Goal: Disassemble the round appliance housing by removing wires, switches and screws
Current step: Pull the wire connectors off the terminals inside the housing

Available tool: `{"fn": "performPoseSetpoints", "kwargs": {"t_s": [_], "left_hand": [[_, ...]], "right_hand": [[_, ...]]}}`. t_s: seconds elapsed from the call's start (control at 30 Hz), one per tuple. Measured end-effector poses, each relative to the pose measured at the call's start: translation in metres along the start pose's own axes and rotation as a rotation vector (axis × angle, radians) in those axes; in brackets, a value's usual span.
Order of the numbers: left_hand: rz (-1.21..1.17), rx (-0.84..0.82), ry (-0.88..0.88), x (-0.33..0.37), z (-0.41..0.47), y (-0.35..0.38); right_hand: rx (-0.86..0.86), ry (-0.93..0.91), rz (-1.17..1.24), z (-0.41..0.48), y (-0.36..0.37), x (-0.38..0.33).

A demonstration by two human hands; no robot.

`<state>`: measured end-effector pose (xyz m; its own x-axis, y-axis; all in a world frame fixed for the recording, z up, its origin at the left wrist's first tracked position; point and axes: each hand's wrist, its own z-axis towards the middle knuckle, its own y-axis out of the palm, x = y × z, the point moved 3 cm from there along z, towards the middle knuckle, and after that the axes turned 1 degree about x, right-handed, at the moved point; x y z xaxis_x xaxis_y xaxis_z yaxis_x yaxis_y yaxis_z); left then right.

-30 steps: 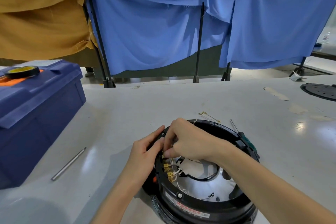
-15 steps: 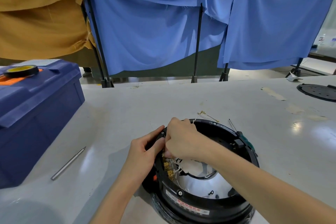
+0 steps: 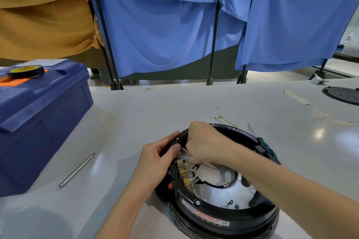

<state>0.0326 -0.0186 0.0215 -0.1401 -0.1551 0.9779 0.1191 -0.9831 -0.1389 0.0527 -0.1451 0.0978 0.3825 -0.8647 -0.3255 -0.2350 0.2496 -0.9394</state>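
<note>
A: Where is the job sitting?

B: On the worktop (image 3: 155, 106), close to its front edge and right of middle, well apart from the blue toolbox (image 3: 38, 122) at the left edge. The round housing (image 3: 223, 217) lies open side up.

A: How will it handle?

B: I judge it stiff and fairly heavy. It is a thick black plastic ring round a shiny metal bowl (image 3: 219, 190). It should not flex, but its smooth wall could slide on the glossy top, so bracing it at the rim makes sense.

A: And the hands?

B: The left hand (image 3: 157, 153) grips the rim on the housing's left side, thumb over the rim, fingers along its outside. The right hand (image 3: 204, 141) reaches in from above with its fingers bunched tight. It seems to pinch one of the white wires (image 3: 191, 169) by the row of brass terminals (image 3: 183, 172).

A: Are those delicate?

B: Likely. The wires look thin and limp, and the terminals look like small push-on tabs. It is better to hold the metal connector than to tug the strand.

A: Any writing?

B: A white label (image 3: 206, 217) with a red band runs along the near wall, but its characters are too small to read. I can make out no brand.

A: Anything smaller?

B: An orange button (image 3: 170, 186) sits on the left outer wall. A hex-headed screw (image 3: 197, 202) on the near rim is not yet removed.
</note>
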Motion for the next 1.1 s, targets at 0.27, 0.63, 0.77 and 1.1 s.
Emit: {"fn": "performPoseSetpoints", "kwargs": {"t_s": [0.27,0.63,0.77,1.1], "left_hand": [[-0.025,0.009,-0.011,0.0,-0.004,0.003],[0.084,0.044,-0.059,0.014,-0.008,0.003],[0.084,0.073,-0.04,0.013,-0.019,0.008],[0.082,0.031,0.0,0.01,-0.021,0.007]], "right_hand": [[-0.012,-0.05,0.351,-0.012,-0.004,0.017],[0.046,-0.228,0.169,-0.032,0.002,0.002],[0.026,-0.227,0.11,-0.034,0.003,-0.002],[0.331,-0.39,-0.224,-0.037,0.022,-0.013]]}}
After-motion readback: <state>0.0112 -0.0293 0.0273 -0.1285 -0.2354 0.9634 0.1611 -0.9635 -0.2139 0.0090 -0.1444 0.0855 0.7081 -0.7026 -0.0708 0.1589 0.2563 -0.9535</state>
